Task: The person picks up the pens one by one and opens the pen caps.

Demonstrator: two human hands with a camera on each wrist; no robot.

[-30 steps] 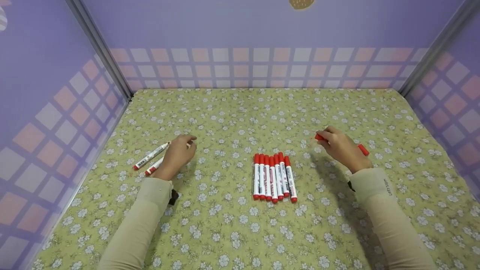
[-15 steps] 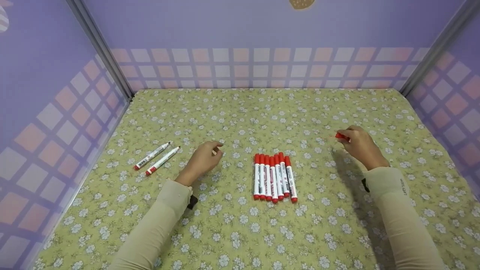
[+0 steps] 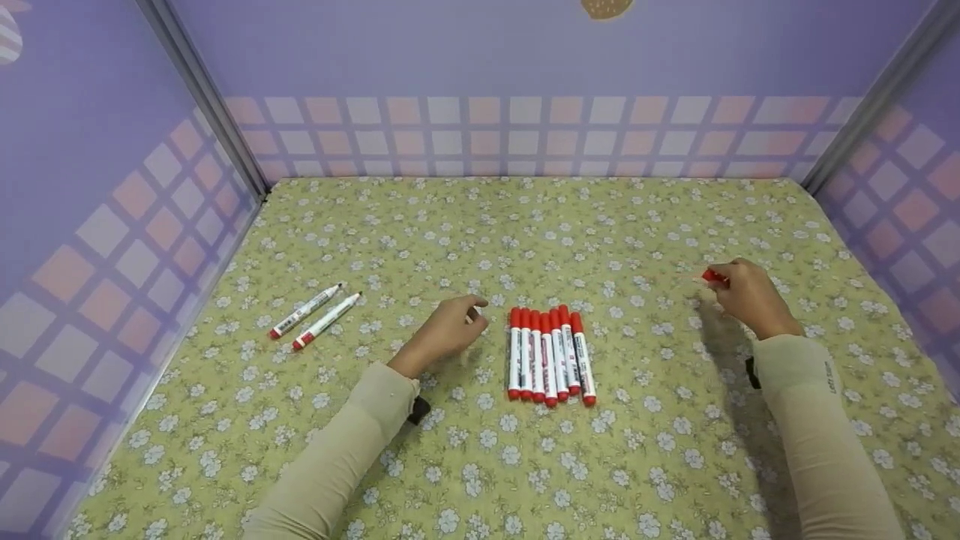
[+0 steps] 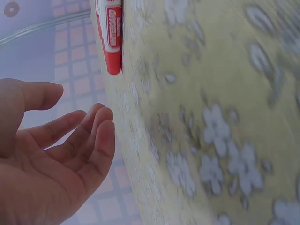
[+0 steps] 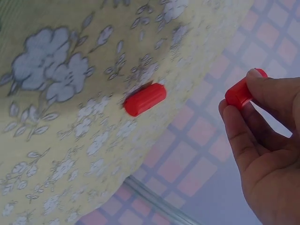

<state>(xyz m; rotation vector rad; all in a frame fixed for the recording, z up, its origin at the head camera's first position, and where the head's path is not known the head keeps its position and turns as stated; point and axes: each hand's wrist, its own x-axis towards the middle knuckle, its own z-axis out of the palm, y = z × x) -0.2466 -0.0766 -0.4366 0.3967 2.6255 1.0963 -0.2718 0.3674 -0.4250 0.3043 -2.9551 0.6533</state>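
My right hand pinches a red marker cap between thumb and fingers, above the cloth on the right. A second red cap lies on the cloth; in the head view the right hand hides it. My left hand holds nothing, its fingers loosely bent in the left wrist view. It hovers just left of a row of several capped red-and-white markers lying side by side. At the left lie two uncapped markers, one farther left and one beside it, tips pointing away from me.
A green floral cloth covers the table. Purple panels with pink and white squares close in the back and both sides, joined by grey corner posts.
My left hand has moved right, from over the two uncapped markers to beside the row. My right hand, still pinching the cap, has moved right over the lying cap.
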